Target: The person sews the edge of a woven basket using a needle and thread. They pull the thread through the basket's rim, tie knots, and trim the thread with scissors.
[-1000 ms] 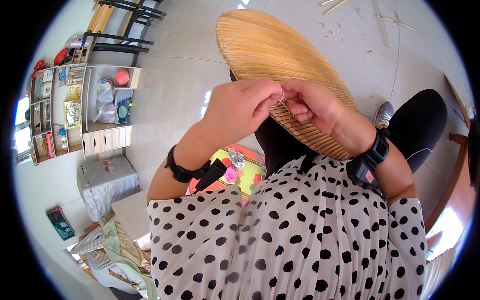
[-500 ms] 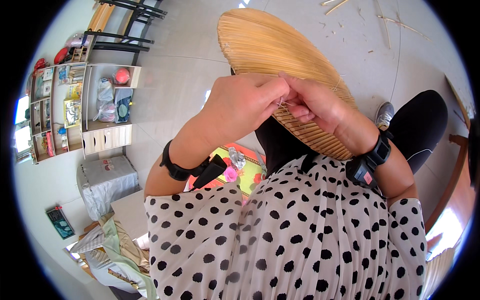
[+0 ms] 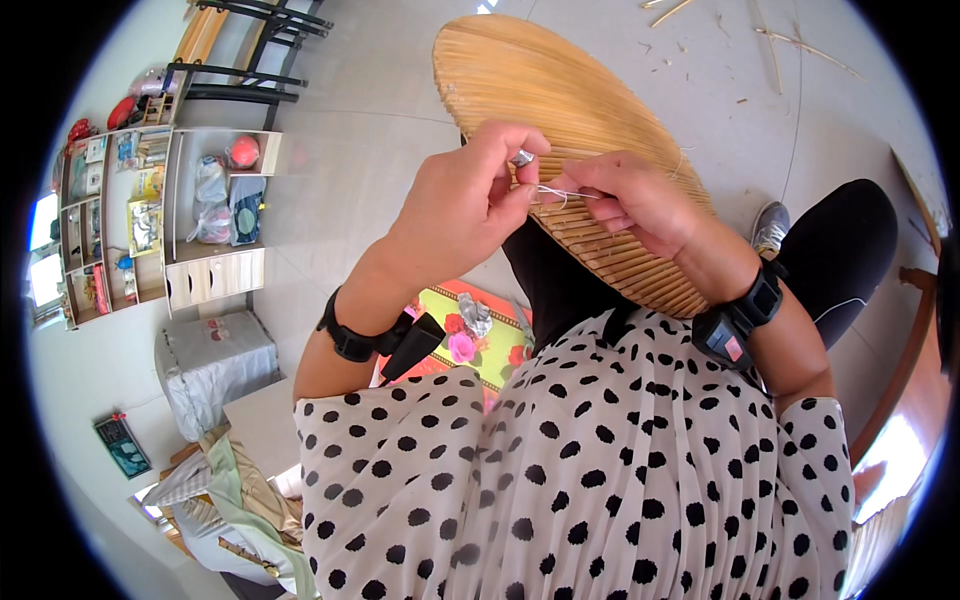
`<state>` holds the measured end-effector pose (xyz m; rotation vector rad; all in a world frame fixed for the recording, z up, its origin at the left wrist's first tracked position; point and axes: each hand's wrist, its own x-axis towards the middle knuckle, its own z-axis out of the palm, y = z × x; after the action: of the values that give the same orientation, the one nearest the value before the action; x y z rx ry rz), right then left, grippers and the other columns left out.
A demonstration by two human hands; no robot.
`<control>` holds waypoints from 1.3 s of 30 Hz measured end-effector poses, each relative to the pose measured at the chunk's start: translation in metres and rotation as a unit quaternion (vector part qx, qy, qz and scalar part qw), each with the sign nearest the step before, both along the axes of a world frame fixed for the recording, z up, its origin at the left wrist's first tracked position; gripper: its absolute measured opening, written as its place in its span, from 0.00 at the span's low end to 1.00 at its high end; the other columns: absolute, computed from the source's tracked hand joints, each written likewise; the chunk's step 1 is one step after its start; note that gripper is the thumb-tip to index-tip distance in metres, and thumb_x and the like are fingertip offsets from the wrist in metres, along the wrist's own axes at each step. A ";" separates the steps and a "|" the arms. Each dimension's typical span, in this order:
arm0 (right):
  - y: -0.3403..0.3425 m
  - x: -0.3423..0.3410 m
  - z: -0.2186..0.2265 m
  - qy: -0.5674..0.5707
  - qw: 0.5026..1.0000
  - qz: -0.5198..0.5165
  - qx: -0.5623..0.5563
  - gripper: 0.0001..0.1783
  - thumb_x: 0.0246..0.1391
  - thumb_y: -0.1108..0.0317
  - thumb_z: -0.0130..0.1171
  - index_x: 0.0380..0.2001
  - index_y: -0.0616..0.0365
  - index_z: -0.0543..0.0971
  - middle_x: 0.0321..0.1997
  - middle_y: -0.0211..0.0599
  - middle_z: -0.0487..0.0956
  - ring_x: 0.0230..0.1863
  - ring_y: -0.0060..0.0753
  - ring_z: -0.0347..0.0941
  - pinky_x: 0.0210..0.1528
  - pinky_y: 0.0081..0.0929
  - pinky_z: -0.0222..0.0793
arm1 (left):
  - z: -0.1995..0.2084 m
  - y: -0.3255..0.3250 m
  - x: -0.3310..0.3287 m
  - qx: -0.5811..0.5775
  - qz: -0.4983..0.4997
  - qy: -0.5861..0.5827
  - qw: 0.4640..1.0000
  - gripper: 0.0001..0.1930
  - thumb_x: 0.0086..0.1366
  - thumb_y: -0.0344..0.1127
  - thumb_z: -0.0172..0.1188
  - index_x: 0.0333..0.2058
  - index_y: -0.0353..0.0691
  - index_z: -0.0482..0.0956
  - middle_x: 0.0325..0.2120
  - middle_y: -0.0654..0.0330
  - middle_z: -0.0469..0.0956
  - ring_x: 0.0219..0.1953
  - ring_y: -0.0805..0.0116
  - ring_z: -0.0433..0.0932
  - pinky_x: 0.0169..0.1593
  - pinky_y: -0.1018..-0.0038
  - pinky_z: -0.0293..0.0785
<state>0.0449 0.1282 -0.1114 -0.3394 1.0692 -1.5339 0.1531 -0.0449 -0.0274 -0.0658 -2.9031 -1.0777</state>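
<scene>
The left hand [image 3: 465,205] is curled up, with its finger and thumb pinching a tiny shiny bit [image 3: 522,157] — too small to tell what it is. The right hand [image 3: 630,200] sits just beside it at 3 o'clock, its fingers pinched shut on a thin white thread [image 3: 560,192] that runs between the two hands. Both hands rest against the near edge of a big round woven fan [image 3: 540,80] made of pale straw strips, which spreads away toward 12 o'clock over the grey floor [image 3: 370,150]. Each wrist wears a black band. At 6 o'clock is a white shirt with black dots [image 3: 600,470]. Far off at 9 o'clock stands a shelf [image 3: 170,220] full of small things — well apart from the hands.
</scene>
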 end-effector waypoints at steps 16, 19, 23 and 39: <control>0.011 0.009 0.002 0.216 0.974 -0.039 0.049 0.15 0.57 0.61 0.64 0.36 0.65 0.85 0.28 0.29 0.81 0.28 0.16 0.70 0.32 0.20 0.67 | 0.007 -0.020 0.000 -0.383 -0.109 0.131 0.908 0.12 0.50 0.23 0.60 0.36 0.37 0.77 0.33 0.56 0.68 0.37 0.61 0.76 0.32 0.69 0.76; 0.008 0.009 -0.006 0.258 0.965 -0.033 0.035 0.09 0.60 0.70 0.60 0.38 0.64 0.84 0.28 0.23 0.79 0.29 0.10 0.68 0.30 0.14 0.64 | 0.014 -0.021 0.002 -0.400 -0.106 0.117 0.903 0.11 0.51 0.23 0.60 0.36 0.36 0.77 0.33 0.57 0.67 0.38 0.61 0.76 0.33 0.69 0.76; 0.007 0.009 -0.008 0.307 0.950 -0.031 0.041 0.10 0.59 0.67 0.61 0.36 0.65 0.84 0.27 0.28 0.80 0.28 0.16 0.70 0.32 0.19 0.67 | 0.016 -0.025 0.005 -0.421 -0.104 0.089 0.897 0.11 0.51 0.24 0.59 0.36 0.36 0.76 0.33 0.57 0.67 0.38 0.61 0.75 0.33 0.69 0.76; 0.011 0.012 -0.016 0.477 0.876 -0.064 0.004 0.08 0.56 0.69 0.57 0.33 0.60 0.83 0.27 0.45 0.81 0.28 0.45 0.77 0.34 0.34 0.73 | 0.026 -0.035 0.020 -0.409 -0.140 0.051 0.900 0.06 0.53 0.25 0.58 0.30 0.37 0.72 0.31 0.57 0.65 0.35 0.61 0.73 0.32 0.68 0.74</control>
<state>0.0573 0.1393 -0.1275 -1.1145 1.8804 -1.4756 0.1728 -0.0796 -0.0018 -0.5524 -3.0647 0.2131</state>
